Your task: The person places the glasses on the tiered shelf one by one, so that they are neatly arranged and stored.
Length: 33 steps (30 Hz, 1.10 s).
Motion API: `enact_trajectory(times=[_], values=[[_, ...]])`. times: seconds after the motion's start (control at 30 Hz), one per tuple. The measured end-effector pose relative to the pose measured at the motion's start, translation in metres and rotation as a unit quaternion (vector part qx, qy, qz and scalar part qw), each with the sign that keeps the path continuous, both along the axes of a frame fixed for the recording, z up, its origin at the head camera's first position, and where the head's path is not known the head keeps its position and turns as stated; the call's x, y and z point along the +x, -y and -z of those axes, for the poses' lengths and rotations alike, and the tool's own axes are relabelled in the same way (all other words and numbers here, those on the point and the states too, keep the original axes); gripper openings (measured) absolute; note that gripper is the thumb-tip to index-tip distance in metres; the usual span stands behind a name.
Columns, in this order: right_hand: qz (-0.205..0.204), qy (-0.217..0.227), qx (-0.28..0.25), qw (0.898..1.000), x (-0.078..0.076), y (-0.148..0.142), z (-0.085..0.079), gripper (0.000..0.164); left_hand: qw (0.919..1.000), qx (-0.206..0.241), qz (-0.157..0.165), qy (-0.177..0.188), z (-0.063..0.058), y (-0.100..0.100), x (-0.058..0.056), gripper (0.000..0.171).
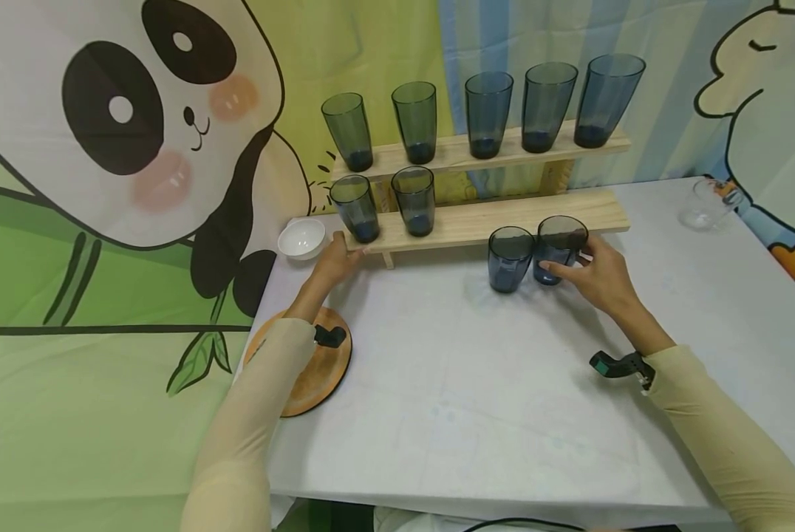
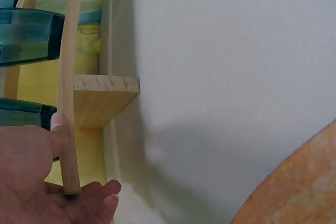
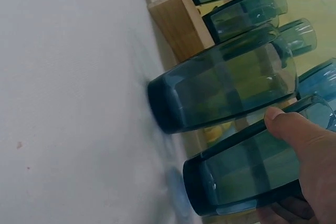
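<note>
My left hand grips the left end of the lower board of a two-tier wooden shelf. In the left wrist view the thumb lies on the board's front edge and the fingers reach underneath. My right hand holds a blue-grey tinted drinking glass from its right side, thumb on the near wall and fingers behind. Just left of it, in front of the shelf, a second matching glass stands upright. Two more glasses, one of them this glass, stand on the lower board's left part.
Several matching glasses, such as this tall glass, line the upper board. A small white bowl sits left of the shelf. Below my left forearm lies a round wooden plate. A clear glass vessel is at the far right.
</note>
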State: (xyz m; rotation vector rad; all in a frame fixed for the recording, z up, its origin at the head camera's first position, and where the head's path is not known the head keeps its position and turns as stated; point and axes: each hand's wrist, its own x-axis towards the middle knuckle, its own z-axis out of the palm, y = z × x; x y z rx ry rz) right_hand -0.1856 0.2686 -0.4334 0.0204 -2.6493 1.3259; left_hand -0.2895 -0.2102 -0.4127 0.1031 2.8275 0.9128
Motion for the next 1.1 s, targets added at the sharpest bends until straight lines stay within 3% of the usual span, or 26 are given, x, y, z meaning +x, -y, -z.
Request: enact_trajectory(times=[0.4, 0.63, 1.1], values=[[0.018, 0.003, 0.013, 1.0, 0.002, 0.003, -0.032, 0.079, 1.0, 0.002, 0.002, -0.001, -0.001, -0.001, 0.001, 0.087], [0.026, -0.021, 0.021, 0.999, -0.003, 0.008, -0.053, 0.071, 1.0, -0.001, -0.001, 0.005, -0.003, -0.001, 0.002, 0.088], [0.013, -0.035, 0.008, 0.999, -0.039, 0.034, -0.093, 0.082, 1.0, 0.006, 0.0, 0.006, -0.002, 0.001, 0.0, 0.089]])
